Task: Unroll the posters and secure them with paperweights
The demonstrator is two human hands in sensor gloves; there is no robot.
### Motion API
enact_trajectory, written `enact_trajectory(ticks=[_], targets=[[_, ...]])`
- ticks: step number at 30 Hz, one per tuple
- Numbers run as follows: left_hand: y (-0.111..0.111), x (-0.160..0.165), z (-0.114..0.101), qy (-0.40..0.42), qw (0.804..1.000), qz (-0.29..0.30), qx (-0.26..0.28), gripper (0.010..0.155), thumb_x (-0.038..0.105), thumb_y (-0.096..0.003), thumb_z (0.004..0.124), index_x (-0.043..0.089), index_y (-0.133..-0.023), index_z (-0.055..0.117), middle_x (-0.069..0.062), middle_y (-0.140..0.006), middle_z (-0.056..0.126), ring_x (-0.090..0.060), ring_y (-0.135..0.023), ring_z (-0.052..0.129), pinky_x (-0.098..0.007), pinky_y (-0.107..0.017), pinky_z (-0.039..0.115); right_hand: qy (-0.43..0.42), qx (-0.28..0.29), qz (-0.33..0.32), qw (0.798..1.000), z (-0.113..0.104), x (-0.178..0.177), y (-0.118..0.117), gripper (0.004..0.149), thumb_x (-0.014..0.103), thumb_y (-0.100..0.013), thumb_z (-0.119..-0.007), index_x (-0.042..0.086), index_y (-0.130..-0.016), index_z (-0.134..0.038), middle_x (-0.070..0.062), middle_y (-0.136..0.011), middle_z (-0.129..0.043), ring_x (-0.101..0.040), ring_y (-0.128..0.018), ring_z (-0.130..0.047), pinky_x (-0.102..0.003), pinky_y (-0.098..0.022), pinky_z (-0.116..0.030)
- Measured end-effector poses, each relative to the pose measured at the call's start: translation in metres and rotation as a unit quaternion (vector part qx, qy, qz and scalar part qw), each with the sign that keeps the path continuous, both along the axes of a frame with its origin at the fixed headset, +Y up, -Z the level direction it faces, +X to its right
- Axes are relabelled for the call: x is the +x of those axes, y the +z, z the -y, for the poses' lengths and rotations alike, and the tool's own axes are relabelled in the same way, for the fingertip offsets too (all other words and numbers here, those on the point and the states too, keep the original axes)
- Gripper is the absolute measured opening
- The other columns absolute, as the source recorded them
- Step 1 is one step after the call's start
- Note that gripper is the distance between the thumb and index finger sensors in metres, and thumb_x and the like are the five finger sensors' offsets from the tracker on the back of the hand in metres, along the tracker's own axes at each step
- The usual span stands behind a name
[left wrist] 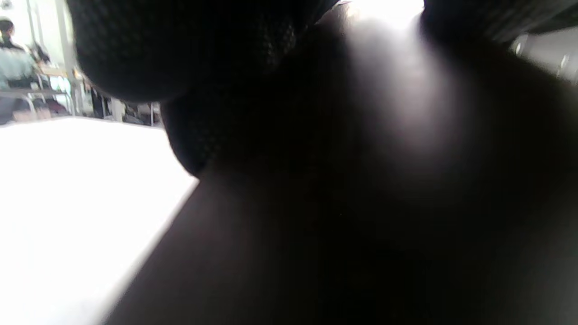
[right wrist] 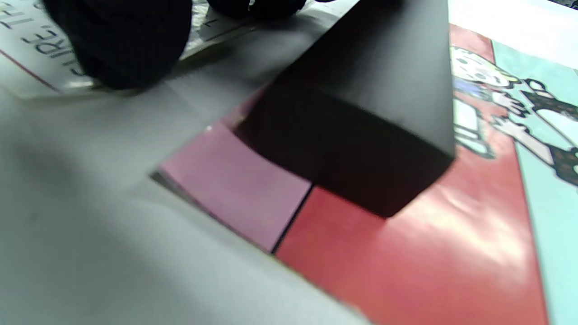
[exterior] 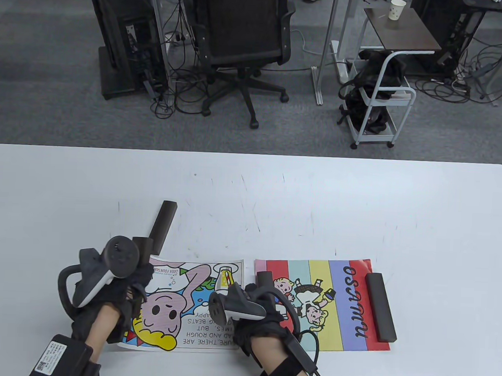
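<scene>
1. Two posters lie flat, side by side, near the 6 o'clock edge of the white table (exterior: 251, 188): the cartoon poster (exterior: 186, 304) at 7 o'clock, the striped poster (exterior: 333, 301) at 5 o'clock, a narrow gap between them.
2. Striped poster: dark bar paperweight (exterior: 380, 307) lies along its 3 o'clock edge. A second bar (right wrist: 361, 113) sits on its 9 o'clock edge, over the pink and red stripes; the table view shows only its far end.
3. Right hand (exterior: 265, 312) lies over the gap between the posters, just beside that second bar. Right wrist view: gloved fingertips (right wrist: 122, 40) press down on the cartoon poster's text edge. Holding nothing that I can see.
4. Left hand (exterior: 115, 290) covers the cartoon poster's 9 o'clock edge. A dark bar (exterior: 142, 249) pokes out from under it toward 12 o'clock; grip cannot be told. Left wrist view is dark and blurred.
5. A third loose bar (exterior: 163, 225) lies on bare table at 12 o'clock of the left hand.
</scene>
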State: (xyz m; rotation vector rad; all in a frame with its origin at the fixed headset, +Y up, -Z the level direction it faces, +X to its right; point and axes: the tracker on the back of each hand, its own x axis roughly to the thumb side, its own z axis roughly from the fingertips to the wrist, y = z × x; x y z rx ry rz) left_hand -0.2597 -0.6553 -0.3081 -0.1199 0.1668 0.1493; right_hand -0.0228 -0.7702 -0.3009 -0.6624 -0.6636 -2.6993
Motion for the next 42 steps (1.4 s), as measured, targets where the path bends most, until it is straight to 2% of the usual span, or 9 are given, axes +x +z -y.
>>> enact_trajectory(ticks=[5,10,15,25,34,36,42], targets=[[-0.011,0.027,0.031,-0.044,0.996,0.004,-0.078,0.074,0.058,-0.0390,0.079,-0.001,-0.084,0.083,-0.016,-0.062,0.098,-0.023,-0.036,0.112,-0.033,-0.024,0.091,0.000,0.000,0.002,1.000,0.000,0.000,0.000,0.083,0.046,-0.032,-0.079,0.024,-0.101,-0.036,-0.008,-0.112,-0.032,-0.036,-0.104,-0.031,-0.054,-0.073,-0.038],[-0.020,0.018,0.063,-0.093,0.987,-0.027,-0.131,0.074,0.057,-0.0392,0.079,-0.001,-0.084,0.082,-0.017,-0.064,0.097,-0.024,-0.037,0.111,-0.033,-0.025,0.091,0.000,-0.001,0.002,1.000,0.000,0.000,0.000,0.083,0.046,-0.032,-0.079,0.025,-0.101,-0.036,-0.008,-0.112,-0.032,-0.036,-0.104,-0.031,-0.054,-0.073,-0.038],[-0.027,-0.005,0.084,-0.122,0.978,-0.068,-0.153,0.073,0.057,-0.0394,0.079,0.000,-0.086,0.080,-0.016,-0.066,0.095,-0.024,-0.041,0.110,-0.034,-0.028,0.090,0.005,0.001,0.001,1.000,-0.001,0.000,0.000,0.083,0.046,-0.032,-0.079,0.025,-0.100,-0.036,-0.007,-0.112,-0.032,-0.036,-0.104,-0.031,-0.054,-0.073,-0.038],[-0.033,-0.031,0.106,-0.176,0.962,-0.111,-0.178,0.073,0.056,-0.0395,0.078,0.002,-0.088,0.078,-0.015,-0.069,0.094,-0.023,-0.044,0.110,-0.034,-0.030,0.090,0.005,-0.001,0.000,1.000,0.000,0.000,0.000,0.083,0.046,-0.032,-0.079,0.025,-0.100,-0.036,-0.007,-0.112,-0.032,-0.036,-0.104,-0.031,-0.054,-0.073,-0.038],[-0.031,-0.039,0.109,-0.157,0.962,-0.124,-0.187,0.074,0.060,-0.0400,0.074,0.007,-0.091,0.075,-0.012,-0.074,0.092,-0.020,-0.050,0.109,-0.032,-0.032,0.090,0.007,-0.002,0.001,1.000,0.000,0.000,0.000,0.083,0.046,-0.032,-0.079,0.025,-0.100,-0.036,-0.007,-0.112,-0.031,-0.036,-0.104,-0.031,-0.054,-0.073,-0.038],[-0.033,-0.040,0.104,-0.154,0.963,-0.130,-0.178,0.077,0.062,-0.0401,0.070,0.009,-0.095,0.069,-0.012,-0.082,0.088,-0.022,-0.057,0.107,-0.033,-0.036,0.089,0.008,-0.003,0.001,1.000,0.000,0.000,0.000,0.083,0.046,-0.033,-0.079,0.025,-0.100,-0.035,-0.007,-0.112,-0.031,-0.036,-0.104,-0.031,-0.054,-0.073,-0.038],[-0.055,-0.032,0.070,-0.117,0.980,-0.130,-0.094,0.082,0.063,-0.0403,0.069,0.011,-0.103,0.056,-0.015,-0.098,0.072,-0.032,-0.080,0.093,-0.041,-0.051,0.084,0.010,-0.003,0.000,1.000,0.000,-0.001,0.000,0.083,0.046,-0.032,-0.079,0.024,-0.100,-0.035,-0.008,-0.112,-0.031,-0.035,-0.104,-0.031,-0.054,-0.073,-0.038]])
